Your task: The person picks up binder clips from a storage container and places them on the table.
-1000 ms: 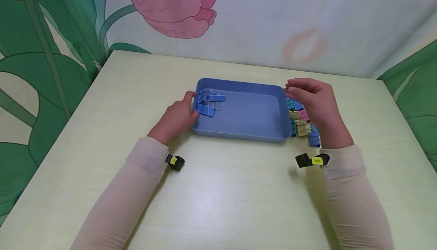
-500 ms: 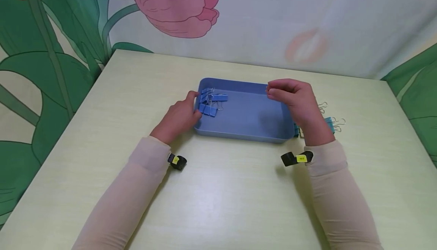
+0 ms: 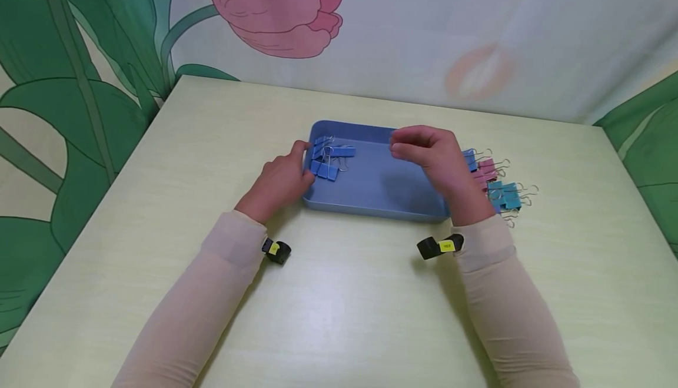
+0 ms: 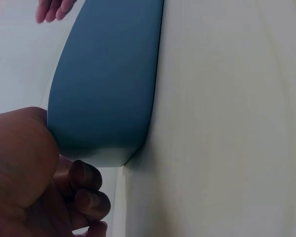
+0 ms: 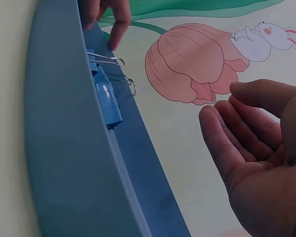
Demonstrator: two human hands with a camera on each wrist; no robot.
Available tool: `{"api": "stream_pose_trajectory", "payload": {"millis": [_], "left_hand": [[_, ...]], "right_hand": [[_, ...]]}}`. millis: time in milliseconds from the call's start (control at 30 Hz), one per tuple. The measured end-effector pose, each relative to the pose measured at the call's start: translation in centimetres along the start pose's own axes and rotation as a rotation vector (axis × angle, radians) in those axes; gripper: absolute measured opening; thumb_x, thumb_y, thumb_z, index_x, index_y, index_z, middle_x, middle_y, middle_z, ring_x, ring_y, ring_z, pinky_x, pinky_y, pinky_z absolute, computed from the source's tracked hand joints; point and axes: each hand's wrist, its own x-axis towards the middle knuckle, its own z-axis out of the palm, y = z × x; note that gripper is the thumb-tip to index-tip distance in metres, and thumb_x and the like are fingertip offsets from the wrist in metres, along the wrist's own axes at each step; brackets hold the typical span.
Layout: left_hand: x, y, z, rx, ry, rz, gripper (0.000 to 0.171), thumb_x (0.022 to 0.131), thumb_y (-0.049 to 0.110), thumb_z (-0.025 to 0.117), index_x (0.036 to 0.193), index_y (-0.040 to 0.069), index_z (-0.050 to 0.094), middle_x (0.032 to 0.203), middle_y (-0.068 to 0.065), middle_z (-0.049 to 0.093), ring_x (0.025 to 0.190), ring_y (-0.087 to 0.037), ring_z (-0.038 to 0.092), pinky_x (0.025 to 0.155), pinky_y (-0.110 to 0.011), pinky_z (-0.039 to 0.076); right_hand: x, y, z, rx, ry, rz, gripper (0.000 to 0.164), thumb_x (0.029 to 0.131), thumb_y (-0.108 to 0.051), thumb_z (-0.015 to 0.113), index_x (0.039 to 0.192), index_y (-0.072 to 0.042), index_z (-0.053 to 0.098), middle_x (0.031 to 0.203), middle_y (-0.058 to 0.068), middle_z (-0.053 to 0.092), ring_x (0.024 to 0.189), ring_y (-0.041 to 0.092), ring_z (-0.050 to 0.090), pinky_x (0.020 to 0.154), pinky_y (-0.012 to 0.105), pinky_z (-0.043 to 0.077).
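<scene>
Over the right part of a shallow blue tray (image 3: 371,210), my right hand (image 3: 435,155) hovers with loosely bent fingers. The right wrist view shows nothing between that hand's thumb and fingertips (image 5: 209,116). My left hand (image 3: 281,183) grips the tray's left end, thumb and index finger at the rim; in the left wrist view its other fingers (image 4: 91,190) curl outside the wall. Several blue binder clips (image 3: 341,151) lie inside at the left end, silver handles sticking out. To the right of the tray, pink, teal and blue binder clips (image 3: 503,195) lie bunched, partly hidden by my right forearm.
The tray stands on a pale wooden table (image 3: 328,294). A cloth printed with flowers (image 3: 275,11) hangs behind the table's back edge. Each wrist carries a black camera band, the right one (image 3: 439,246) just above the tabletop.
My right hand has moved left from the clips beside the tray to above the tray, uncovering more of that pile. The left hand and the clips in the tray stay put.
</scene>
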Motion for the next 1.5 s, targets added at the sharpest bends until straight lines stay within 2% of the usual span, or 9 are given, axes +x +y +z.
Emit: {"api": "stream_pose_trajectory", "payload": {"millis": [233,400,500,667,933,1500], "left_hand": [[0.0,-0.2,0.0,-0.046,-0.024,0.007,0.056,0.089,0.021,0.042,0.140,0.011,0.021,0.058,-0.004,0.041,0.050,-0.020,0.044,0.050,-0.028,0.034],[0.0,-0.2,0.0,-0.061,-0.029,0.021,0.055,0.089,0.019,0.041,0.139,0.010,0.021,0.058,-0.004,0.041,0.051,-0.020,0.043,0.050,-0.028,0.034],[0.1,-0.2,0.0,-0.059,-0.035,0.018,0.055,0.089,0.019,0.041,0.139,0.011,0.021,0.058,-0.004,0.041,0.052,-0.020,0.043,0.051,-0.028,0.034],[0.0,-0.2,0.0,-0.046,-0.039,0.033,0.055,0.089,0.019,0.041,0.139,0.010,0.020,0.058,-0.004,0.040,0.051,-0.019,0.042,0.051,-0.028,0.033],[-0.2,-0.1,-0.1,0.049,-0.022,0.008,0.056,0.088,0.023,0.042,0.139,0.015,0.022,0.059,-0.005,0.044,0.051,-0.021,0.045,0.045,-0.030,0.031],[-0.3,-0.1,-0.3,0.058,-0.010,0.006,0.055,0.087,0.026,0.043,0.138,0.018,0.024,0.063,-0.007,0.049,0.053,-0.023,0.048,0.045,-0.031,0.033]], "right_hand": [[0.6,0.3,1.7,-0.029,-0.027,0.027,0.033,0.078,-0.024,0.069,0.108,-0.010,0.065,0.103,0.005,0.067,0.095,0.014,0.063,0.086,0.029,0.047],[0.9,1.0,2.5,-0.037,-0.064,0.042,0.029,0.079,-0.022,0.069,0.107,-0.014,0.066,0.109,0.008,0.065,0.096,0.014,0.063,0.088,0.030,0.047],[1.1,1.4,3.0,-0.042,-0.084,0.029,0.029,0.079,-0.020,0.068,0.107,-0.013,0.066,0.109,0.006,0.065,0.097,0.015,0.062,0.088,0.029,0.048],[1.5,1.7,4.1,-0.065,-0.115,0.023,0.030,0.080,-0.019,0.068,0.108,-0.012,0.065,0.112,0.011,0.063,0.097,0.014,0.062,0.088,0.030,0.048],[2.1,1.8,5.7,-0.090,-0.127,0.025,0.035,0.080,-0.019,0.068,0.112,-0.006,0.063,0.114,0.012,0.063,0.098,0.014,0.061,0.088,0.031,0.047],[3.5,2.1,7.9,-0.161,-0.152,0.020,0.032,0.081,-0.010,0.066,0.113,-0.008,0.063,0.112,0.010,0.064,0.098,0.015,0.061,0.087,0.031,0.048]]}}
